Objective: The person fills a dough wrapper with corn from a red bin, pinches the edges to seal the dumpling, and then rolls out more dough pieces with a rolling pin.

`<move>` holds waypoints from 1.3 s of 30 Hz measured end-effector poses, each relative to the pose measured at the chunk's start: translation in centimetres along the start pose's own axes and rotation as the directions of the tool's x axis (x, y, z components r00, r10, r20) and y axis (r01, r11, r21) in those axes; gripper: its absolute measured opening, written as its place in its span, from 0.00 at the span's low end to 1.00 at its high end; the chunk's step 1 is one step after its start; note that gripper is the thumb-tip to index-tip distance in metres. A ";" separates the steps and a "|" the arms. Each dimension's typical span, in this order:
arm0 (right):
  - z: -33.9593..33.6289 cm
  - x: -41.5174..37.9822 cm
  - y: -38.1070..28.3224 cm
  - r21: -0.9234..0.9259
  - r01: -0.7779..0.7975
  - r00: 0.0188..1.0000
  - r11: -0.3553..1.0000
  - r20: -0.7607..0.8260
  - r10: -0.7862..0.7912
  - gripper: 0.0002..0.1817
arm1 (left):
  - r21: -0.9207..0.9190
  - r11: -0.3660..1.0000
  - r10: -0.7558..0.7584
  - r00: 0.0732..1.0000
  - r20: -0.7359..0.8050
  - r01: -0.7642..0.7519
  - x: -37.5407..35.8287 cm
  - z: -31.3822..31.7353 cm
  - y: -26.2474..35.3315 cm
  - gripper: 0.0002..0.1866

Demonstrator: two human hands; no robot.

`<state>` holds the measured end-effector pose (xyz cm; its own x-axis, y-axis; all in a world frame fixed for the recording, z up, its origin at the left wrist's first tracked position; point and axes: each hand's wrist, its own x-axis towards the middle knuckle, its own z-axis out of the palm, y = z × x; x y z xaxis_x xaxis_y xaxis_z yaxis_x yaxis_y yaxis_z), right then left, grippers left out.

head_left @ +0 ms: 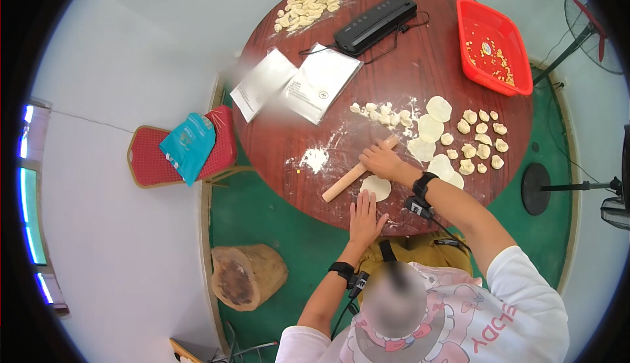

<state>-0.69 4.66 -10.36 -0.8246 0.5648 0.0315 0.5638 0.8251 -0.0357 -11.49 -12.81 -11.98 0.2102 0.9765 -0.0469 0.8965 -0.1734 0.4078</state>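
Note:
A wooden rolling pin (344, 182) lies slantwise on the round table, with my right hand (382, 160) closed over its upper part. Just below it is a flat round dough wrapper (377, 188). My left hand (366, 219) has its fingers stretched out, the tips at the wrapper's lower left edge. Several rolled wrappers (430, 129) lie to the right of the pin, partly overlapping. Small dough pieces (380, 114) sit in flour above it. A heap of loose flour (315, 160) is to the left. Filled dumplings (468, 150) stand in loose rows at the right.
At the table's (275, 160) far side are a dumpling pile (308, 9), a black corded appliance (375, 24) and white packets (321, 81). A red plastic basket (467, 55) holds yellowish bits. A red chair (147, 160) with a blue bag, a wood stump (249, 276) and fans (537, 189) stand around.

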 end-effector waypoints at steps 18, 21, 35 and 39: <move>-7.3 -9.7 -1.9 0.708 -0.558 0.793 0.433 0.302 0.529 0.21 | 0.002 0.920 -0.391 0.918 -0.067 0.392 8.7 -3.6 -10.3 0.36; -7.6 -9.5 -2.8 0.737 -0.506 0.829 0.448 0.273 0.488 0.22 | -0.482 0.827 -0.496 0.781 -0.380 0.291 9.6 -4.3 -8.1 0.31; -11.3 -6.8 -4.5 0.616 -0.668 0.727 -0.418 0.659 -0.192 0.10 | -0.693 -0.720 -0.348 0.888 0.301 -0.047 9.5 -12.9 1.2 0.13; -9.3 -7.0 -4.5 0.511 -0.627 0.752 -0.588 0.592 -0.288 0.11 | -0.690 -0.722 -0.163 0.954 0.252 0.059 8.2 -11.9 4.7 0.12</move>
<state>2.98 -2.91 -1.10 -0.8104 0.1801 -0.5575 0.1623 -0.8453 -0.5091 -10.17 -4.05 0.44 0.1528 0.9275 -0.3411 -0.9036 0.2708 0.3318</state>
